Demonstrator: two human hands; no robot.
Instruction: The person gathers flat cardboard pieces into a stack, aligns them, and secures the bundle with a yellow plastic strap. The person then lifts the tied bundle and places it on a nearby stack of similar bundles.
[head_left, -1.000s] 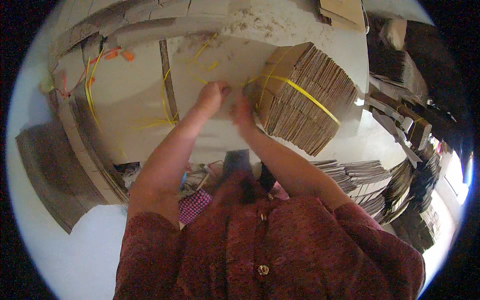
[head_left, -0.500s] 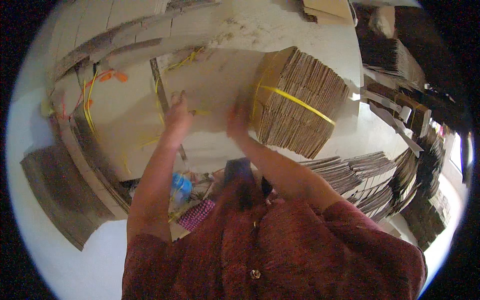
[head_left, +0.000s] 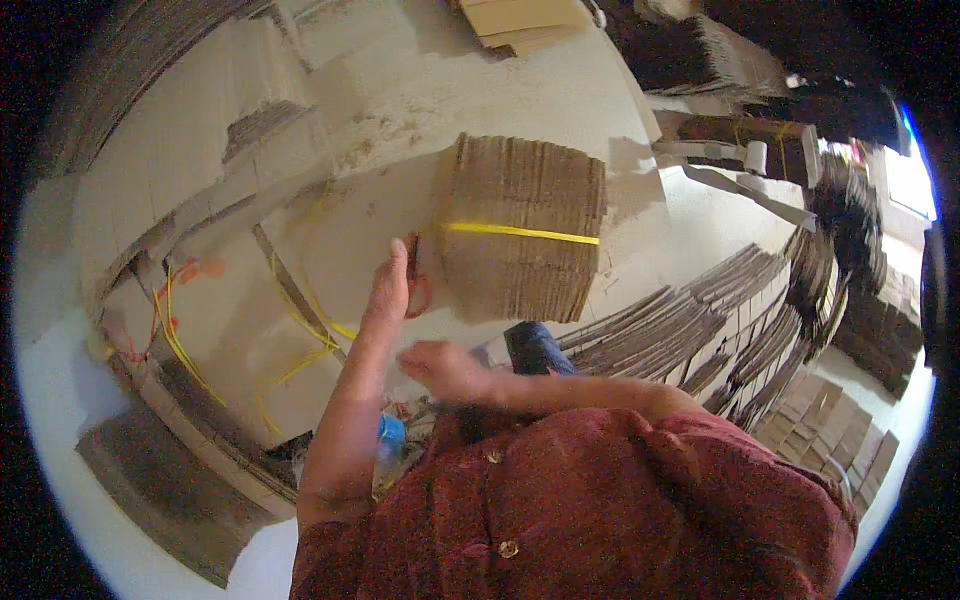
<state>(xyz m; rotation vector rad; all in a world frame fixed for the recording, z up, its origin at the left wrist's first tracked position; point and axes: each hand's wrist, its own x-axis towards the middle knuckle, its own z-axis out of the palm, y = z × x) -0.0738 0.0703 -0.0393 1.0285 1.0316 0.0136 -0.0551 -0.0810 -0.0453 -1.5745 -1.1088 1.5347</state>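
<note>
A thick bundle of flat cardboard sheets (head_left: 525, 190), bound by a yellow strap (head_left: 520, 233), stands on edge in the middle. My left hand (head_left: 390, 285) is raised just left of it, one digit pointing up. Beside that hand appear a narrow dark shape and a red loop (head_left: 420, 297); whether the hand grips them I cannot make out, as its other fingers are hidden. My right hand (head_left: 440, 368) is close to my body, below the left one, its fingers curled but smeared by motion. Under my hands, loose yellow straps (head_left: 310, 345) lie over flat cardboard (head_left: 235, 320).
Stacked cardboard (head_left: 200, 140) fills the far left, with orange-red cord (head_left: 130, 350) near it. A blue object (head_left: 390, 435) lies below my left forearm. Rows of folded cardboard (head_left: 660, 320) stand at right. A brown box (head_left: 525, 20) is at the top.
My view has shifted. The strapped bundle now shows its edges more squarely. My right hand has come away from the bundle toward my body; my left hand is now nearer the bundle.
</note>
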